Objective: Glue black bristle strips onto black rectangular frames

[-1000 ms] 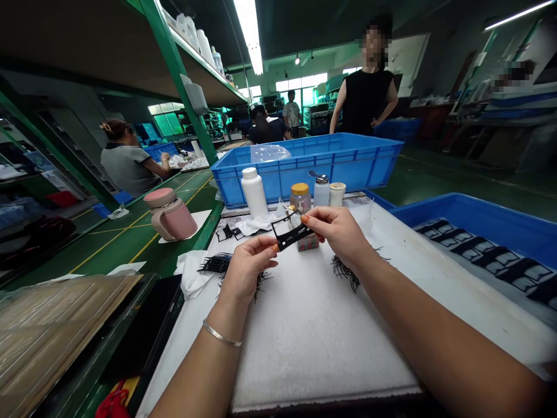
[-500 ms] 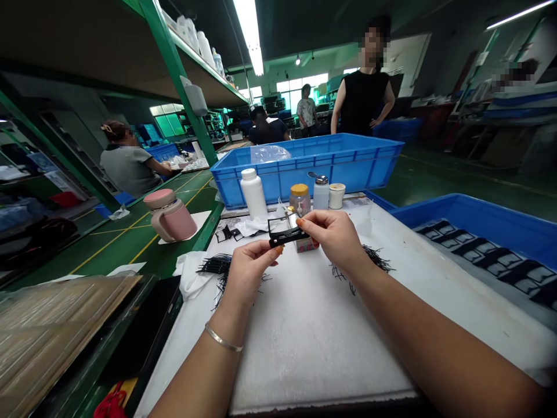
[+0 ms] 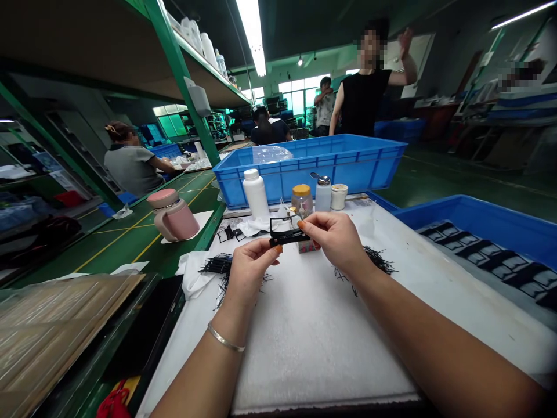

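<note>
Your left hand and right hand pinched the frame endwise, presumably for steadiness, toward the bench's far edge.

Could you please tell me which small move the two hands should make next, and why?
Probably a slight tilt of the black frame between the fingertips: the left hand pinches its left end and the right hand its right end, and it appears raised above the white work surface, so it seems free to turn.

ambient dim | overhead tube lamp glaring | windows bright | edges stretched, soft
</note>
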`<state>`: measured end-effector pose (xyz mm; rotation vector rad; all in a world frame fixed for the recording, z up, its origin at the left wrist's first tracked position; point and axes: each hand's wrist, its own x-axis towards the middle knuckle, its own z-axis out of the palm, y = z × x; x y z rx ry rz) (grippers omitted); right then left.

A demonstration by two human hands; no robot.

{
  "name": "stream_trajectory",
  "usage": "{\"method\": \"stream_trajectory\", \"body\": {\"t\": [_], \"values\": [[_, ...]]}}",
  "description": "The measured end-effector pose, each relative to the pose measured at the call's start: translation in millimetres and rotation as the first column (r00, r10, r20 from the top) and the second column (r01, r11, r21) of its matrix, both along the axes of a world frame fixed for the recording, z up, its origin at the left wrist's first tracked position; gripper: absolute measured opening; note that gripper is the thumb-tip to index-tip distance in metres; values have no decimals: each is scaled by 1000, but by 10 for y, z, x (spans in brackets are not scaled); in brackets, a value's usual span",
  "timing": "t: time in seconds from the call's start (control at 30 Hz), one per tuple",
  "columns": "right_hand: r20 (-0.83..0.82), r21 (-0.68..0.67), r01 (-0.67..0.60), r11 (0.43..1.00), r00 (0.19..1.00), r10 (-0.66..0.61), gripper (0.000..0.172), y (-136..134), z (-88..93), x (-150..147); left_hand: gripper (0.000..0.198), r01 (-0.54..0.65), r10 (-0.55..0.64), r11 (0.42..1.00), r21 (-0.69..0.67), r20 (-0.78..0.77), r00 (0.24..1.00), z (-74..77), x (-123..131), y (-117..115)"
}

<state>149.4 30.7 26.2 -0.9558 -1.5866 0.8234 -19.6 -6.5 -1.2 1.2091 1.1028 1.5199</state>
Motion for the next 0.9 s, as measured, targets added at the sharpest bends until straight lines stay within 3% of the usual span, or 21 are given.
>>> {"method": "stream_trajectory", "body": {"t": [0.33,0.7,0.8,0.9], "values": [[52,-64,-76,995,995,79,31,55,-33,39,15,-29,29,999,27,-21,999,7,-48,9],[-120,-141,-200,970,976,184,27,148,-72,65,17,12,-12,1000,11,-29,1000,-14,-57,38],[-120,-190,-273,943,960,253,26,200,-57,140,21,-10,10,1000,2,-19,1000,-51,-105,70],[-46,-254,-409,876,910,411,24,238,-42,258,27,-95,93,994,-57,-40,995,-82,-153,76]]}}
